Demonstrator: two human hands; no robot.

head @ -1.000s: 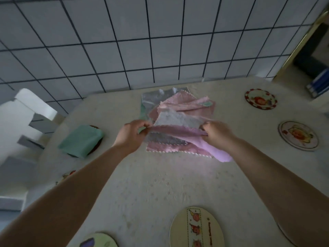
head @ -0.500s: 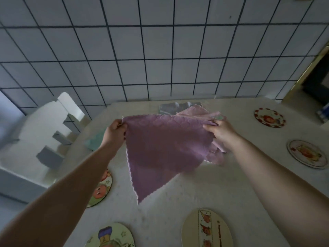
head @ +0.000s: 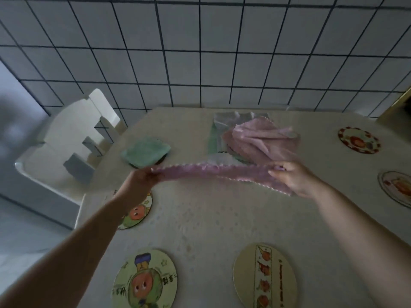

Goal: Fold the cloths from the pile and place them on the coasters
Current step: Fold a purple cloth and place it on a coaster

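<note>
The left hand (head: 142, 177) pinches one end of a purple cloth (head: 213, 173), its fingers closed together on the scalloped edge. The right hand (head: 293, 178) grips the other end, fingers curled under the fabric with the thumb on top. Between the two hands the purple cloth is stretched into a narrow, nearly level band held above the bench (head: 211, 218), not touching it.

Behind the band, toward the wall, lies the pile of cloths (head: 255, 138): a crumpled pink one on top, grey and pale green layers showing beneath it at the left edge. To the left of the pile a folded green cloth (head: 145, 153) sits on a dark coaster whose rim only just shows beneath it.

Several round picture coasters lie about the bench. One with an orange-faced figure (head: 139, 213) lies partly under the left forearm; a green coaster (head: 145, 281) and a cream coaster with a strip of red figures (head: 264, 278) lie at the near edge. Two more lie at the right: a red-rimmed coaster (head: 358, 140) farther back and another coaster (head: 398, 187) cut off by the frame edge.

The bench top is pale and speckled. A white chair (head: 73, 138) stands at its left corner, and a wall of white tiles (head: 200, 52) with dark grout rises behind.
</note>
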